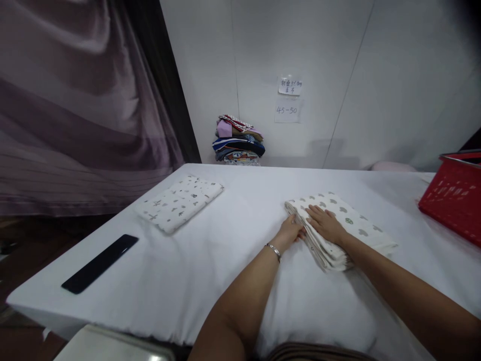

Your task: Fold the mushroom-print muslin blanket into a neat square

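A folded white cloth with grey leaf-like shapes and a green round mark lies on the right half of the table, its stacked layers showing along the left edge. At that edge my left hand, a silver bracelet on its wrist, is closed with the fingers curled against the layers. My right hand rests flat on top of the same cloth, fingers stretched out. Another folded white cloth, printed with small dark motifs, sits apart on the left side of the table.
A long black flat object lies near the left edge of the white-covered table. At the right stands a red basket. Behind the table is a pile of folded fabrics against the wall; a purple curtain hangs at left.
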Available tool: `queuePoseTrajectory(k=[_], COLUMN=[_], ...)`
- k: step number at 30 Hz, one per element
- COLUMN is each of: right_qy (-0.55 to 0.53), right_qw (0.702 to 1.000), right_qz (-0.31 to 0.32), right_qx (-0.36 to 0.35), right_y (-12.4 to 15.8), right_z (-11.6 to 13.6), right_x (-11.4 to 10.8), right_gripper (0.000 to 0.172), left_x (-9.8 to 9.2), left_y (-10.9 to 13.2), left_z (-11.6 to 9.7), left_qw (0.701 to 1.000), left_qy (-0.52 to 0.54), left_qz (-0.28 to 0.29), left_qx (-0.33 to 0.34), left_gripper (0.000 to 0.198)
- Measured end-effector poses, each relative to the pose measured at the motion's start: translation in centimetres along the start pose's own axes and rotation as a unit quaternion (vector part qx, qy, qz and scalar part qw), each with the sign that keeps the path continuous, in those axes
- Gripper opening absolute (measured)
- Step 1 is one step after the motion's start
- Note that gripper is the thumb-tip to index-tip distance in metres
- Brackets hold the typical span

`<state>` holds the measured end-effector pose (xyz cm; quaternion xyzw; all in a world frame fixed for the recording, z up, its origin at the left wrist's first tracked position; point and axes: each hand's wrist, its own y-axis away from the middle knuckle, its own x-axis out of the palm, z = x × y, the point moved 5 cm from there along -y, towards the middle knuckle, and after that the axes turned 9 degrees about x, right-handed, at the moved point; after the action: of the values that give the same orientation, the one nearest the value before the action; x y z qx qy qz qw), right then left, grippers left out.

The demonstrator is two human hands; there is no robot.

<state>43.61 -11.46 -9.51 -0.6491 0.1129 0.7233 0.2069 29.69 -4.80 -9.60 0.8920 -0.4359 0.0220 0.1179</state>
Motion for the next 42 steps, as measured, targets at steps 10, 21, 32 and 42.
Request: queuePoseTrajectory(k=[10, 21, 32, 42], right_qy=[0.01, -0.004, -0.012, 0.003], right_qw=[1.0, 1.0, 1.0, 1.0], right_qz=[0.004, -0.011, -0.002, -0.014], right_qx=[0.009, -0.006, 0.002, -0.004], right_y=[0.1, 0.0, 0.1, 0.3], right_z=[0.1, -0.3, 0.2, 0.3], right_x=[-0.1, 0.1, -0.5, -0.3], right_gripper=[0.057, 0.056, 0.055, 0.053], left_x=[-0.1, 1.7, 2.9, 4.1], left_y=[0.6, 2.4, 2.9, 3.2], left_z=[-0.7, 0.6, 1.5, 1.5], left_qw=[0.998, 0.998, 0.997, 0.996], left_qy=[0.035, -0.025, -0.073, -0.086], left_qz=[0.049, -0.04, -0.027, 0.02], left_qx=[-0.007, -0.044, -0.02, -0.001], left_gripper=[0.04, 0.03, 0.015, 0.027])
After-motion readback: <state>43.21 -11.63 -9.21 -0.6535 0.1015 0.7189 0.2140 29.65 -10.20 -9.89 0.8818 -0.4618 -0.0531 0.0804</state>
